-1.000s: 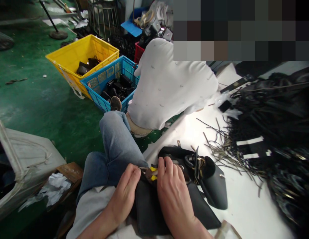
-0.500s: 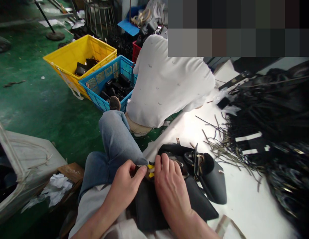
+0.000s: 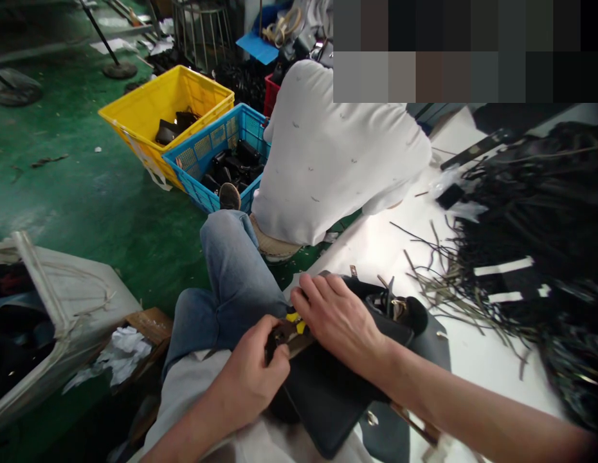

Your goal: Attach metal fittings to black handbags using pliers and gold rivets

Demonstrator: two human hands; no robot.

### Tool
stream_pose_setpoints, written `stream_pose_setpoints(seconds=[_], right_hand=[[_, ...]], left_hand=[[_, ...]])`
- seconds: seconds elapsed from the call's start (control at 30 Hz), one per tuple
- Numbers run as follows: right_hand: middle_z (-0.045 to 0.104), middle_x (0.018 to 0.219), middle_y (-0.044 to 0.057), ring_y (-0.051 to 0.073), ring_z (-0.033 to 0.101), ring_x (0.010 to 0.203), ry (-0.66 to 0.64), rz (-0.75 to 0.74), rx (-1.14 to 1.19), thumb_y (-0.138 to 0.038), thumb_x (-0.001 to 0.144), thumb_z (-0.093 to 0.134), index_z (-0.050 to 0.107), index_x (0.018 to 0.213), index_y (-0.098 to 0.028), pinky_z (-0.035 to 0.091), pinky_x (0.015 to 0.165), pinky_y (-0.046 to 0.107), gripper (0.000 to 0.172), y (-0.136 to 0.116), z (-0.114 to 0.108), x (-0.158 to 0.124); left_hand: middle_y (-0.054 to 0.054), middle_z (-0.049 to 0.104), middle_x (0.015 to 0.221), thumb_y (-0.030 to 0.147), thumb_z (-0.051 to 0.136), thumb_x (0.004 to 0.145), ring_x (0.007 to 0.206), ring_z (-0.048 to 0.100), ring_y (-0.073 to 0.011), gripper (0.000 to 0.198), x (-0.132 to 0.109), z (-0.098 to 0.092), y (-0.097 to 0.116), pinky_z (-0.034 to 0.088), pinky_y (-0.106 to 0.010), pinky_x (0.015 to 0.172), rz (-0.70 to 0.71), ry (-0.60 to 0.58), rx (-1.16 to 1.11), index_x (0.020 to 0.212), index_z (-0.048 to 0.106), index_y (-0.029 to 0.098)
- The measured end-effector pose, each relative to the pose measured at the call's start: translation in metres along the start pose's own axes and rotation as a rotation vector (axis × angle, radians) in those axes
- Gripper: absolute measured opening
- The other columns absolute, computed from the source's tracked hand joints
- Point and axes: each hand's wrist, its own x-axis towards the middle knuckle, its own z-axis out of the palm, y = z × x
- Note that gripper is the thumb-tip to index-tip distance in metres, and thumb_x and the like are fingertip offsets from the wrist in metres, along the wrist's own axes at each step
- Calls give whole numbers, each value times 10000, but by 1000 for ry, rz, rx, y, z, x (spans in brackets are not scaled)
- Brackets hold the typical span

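My left grip (image 3: 263,373) pinches the edge of the black bag (image 3: 328,395) at lower centre of the frame; my right grip (image 3: 340,308) clasps a yellow-handled tool (image 3: 301,327) there. I'd judge this piece under way, unfinished; my fingers hide how much remains.

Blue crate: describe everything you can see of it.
The blue crate looks like plastic, rectangular and open-topped, with lattice-like openings in its walls. It appears upright on the green floor, close beside the yellow bin; whether they touch is unclear. Several glossy black items lie inside. A dark shoe blocks part of its near side, and a person in a white top hides its right end.
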Motion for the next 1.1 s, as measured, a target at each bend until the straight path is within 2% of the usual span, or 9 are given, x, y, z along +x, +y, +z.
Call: stream_pose_setpoints(seconds=[0.23,0.37,0.43,0.6,0.7,0.8,0.9,1.0,1.1], right_hand=[[684,1134,67,220,501,961,343,-321,53,-313,1107,555,682,1148,-204,384,951,413,172,27,15,29],[713,1131,48,207,474,920,565,-533,125,-384,1070,646,708,1074,-219,394,923,427,176,39,34,51],[724,1146,46,203,467,909,594,-556,137,-402,1064,660,714,1061,-226,398,898,426,184,39,40,57],[726,1155,59,207,500,943,534,-497,126,-338,1057,673,725,1086,-213,419,900,416,139,31,47,52],[718,1188,72,232,542,1069,491,-514,106,-314,1060,657,736,1113,-194,433,982,433,154,31,50,47],[712,1184,87,278,538,1241,445,-550,148,-288,1062,627,738,1103,-177,411,1130,491,162,32,51,49],[691,1055,78,276,559,1178,338,-555,260,-264,1070,582,714,1035,-185,381,1202,555,158,33,53,53],[628,930,41,225,527,918,224,-552,361,-284,1084,551,649,945,-202,454,1006,464,189,33,59,55],[606,930,42,220,487,863,152,-564,407,-313,1088,534,603,929,-205,377,806,405,204,33,68,54]], left_hand=[[-107,674,1289,152,536,941,1185,630,-256,406,-9,4,-8,486,-373,1076,32,-38,30,1344,539,199],[-149,688,1274,200,488,1007,1140,649,-263,284,-14,-5,-2,546,-422,1087,124,-152,148,1283,541,161],[-205,648,1404,210,406,1060,1273,627,-296,246,-19,-8,-6,515,-467,1177,191,-187,243,1227,576,149],[-297,369,1707,152,220,1103,1568,448,-372,439,-30,-10,-22,357,-562,1326,183,-233,437,1232,635,91],[-239,503,1627,190,317,1107,1516,514,-319,352,-24,-12,-15,406,-526,1312,103,-188,294,1328,585,131],[-188,625,1472,209,391,1072,1410,583,-299,252,-15,-16,-6,454,-520,1272,77,-173,149,1218,592,170],[-183,643,1397,226,403,1047,1348,592,-317,195,-11,-18,-6,467,-545,1235,105,-218,157,1104,584,180],[-185,631,1362,243,349,1056,1312,581,-321,215,-10,-18,-13,455,-553,1218,109,-263,201,1011,550,185],[-159,641,1278,264,332,1061,1275,573,-304,216,-9,-16,-13,444,-528,1211,102,-282,196,970,517,200]])
